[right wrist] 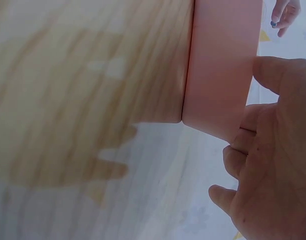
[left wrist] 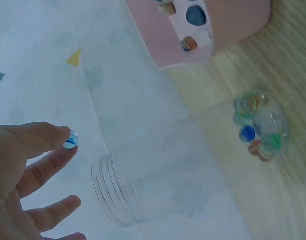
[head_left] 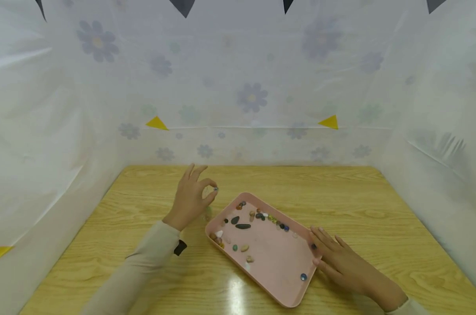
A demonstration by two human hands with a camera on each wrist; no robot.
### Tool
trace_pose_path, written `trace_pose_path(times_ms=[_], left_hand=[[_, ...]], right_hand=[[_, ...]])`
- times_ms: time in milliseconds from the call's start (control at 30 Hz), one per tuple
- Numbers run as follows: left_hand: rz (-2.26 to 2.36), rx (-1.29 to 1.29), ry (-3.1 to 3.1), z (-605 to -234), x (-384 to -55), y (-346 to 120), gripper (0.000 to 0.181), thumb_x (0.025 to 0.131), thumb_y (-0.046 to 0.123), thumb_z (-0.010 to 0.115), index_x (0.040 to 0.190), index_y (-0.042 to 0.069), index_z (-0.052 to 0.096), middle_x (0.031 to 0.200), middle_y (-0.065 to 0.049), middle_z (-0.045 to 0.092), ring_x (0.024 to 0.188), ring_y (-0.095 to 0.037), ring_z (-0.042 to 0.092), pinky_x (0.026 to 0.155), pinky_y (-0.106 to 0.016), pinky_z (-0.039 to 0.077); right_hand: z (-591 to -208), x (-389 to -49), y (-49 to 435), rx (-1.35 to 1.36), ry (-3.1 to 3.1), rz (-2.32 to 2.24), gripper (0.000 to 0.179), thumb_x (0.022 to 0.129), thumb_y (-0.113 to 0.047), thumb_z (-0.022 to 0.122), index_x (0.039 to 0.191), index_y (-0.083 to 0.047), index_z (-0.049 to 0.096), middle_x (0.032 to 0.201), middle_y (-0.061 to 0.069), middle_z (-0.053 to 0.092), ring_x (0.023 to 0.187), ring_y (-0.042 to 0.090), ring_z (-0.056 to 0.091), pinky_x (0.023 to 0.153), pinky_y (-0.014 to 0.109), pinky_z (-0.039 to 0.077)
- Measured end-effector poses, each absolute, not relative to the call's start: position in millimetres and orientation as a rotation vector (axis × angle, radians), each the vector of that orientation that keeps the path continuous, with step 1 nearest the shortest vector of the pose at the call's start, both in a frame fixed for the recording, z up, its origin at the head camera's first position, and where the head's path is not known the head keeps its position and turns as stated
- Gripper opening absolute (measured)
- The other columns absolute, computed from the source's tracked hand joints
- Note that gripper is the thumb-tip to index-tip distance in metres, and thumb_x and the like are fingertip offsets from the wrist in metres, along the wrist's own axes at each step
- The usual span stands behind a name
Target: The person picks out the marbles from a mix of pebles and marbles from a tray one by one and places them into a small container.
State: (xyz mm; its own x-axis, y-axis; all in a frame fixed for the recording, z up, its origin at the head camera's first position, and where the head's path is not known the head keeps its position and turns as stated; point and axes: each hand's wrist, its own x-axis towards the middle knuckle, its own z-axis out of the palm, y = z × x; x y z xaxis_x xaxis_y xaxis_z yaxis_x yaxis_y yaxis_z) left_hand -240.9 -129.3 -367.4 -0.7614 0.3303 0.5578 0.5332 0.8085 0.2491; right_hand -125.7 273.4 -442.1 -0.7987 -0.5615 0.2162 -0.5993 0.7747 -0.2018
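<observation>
Pinched marble point(left wrist: 71, 140) in left hand point(head_left: 188, 198), left of tray point(head_left: 271, 256); rested right hand point(head_left: 342, 264), fingers extended, against tray's rim.

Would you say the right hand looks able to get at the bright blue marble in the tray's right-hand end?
Probably yes: the right hand touches the pink tray close to the bright blue marble, with only the low rim seemingly between them.

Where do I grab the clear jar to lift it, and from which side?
Probably best round the middle of the jar, coming from the left. It stands upright, its walls look smooth below the ridged neck, and the tray is close on its right. Marbles lie at the bottom, so keep it upright.
</observation>
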Motion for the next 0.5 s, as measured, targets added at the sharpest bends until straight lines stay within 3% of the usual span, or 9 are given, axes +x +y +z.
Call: trace_pose_path(times_ms=[500], left_hand=[[-0.598,-0.456,-2.531,-373,-244,-162,0.017,0.083,0.018,0.075,0.095,0.006,0.073,0.139,-0.024,0.048,0.134,-0.049,0.030,0.104,-0.068,0.029]], right_hand=[[-440,-124,272,0.911,-2.844,0.422,0.061,0.100,-0.032,0.050,0.151,-0.006,0.029,0.155,0.015,0.029,0.146,0.009,0.008,0.109,0.010,-0.014]])
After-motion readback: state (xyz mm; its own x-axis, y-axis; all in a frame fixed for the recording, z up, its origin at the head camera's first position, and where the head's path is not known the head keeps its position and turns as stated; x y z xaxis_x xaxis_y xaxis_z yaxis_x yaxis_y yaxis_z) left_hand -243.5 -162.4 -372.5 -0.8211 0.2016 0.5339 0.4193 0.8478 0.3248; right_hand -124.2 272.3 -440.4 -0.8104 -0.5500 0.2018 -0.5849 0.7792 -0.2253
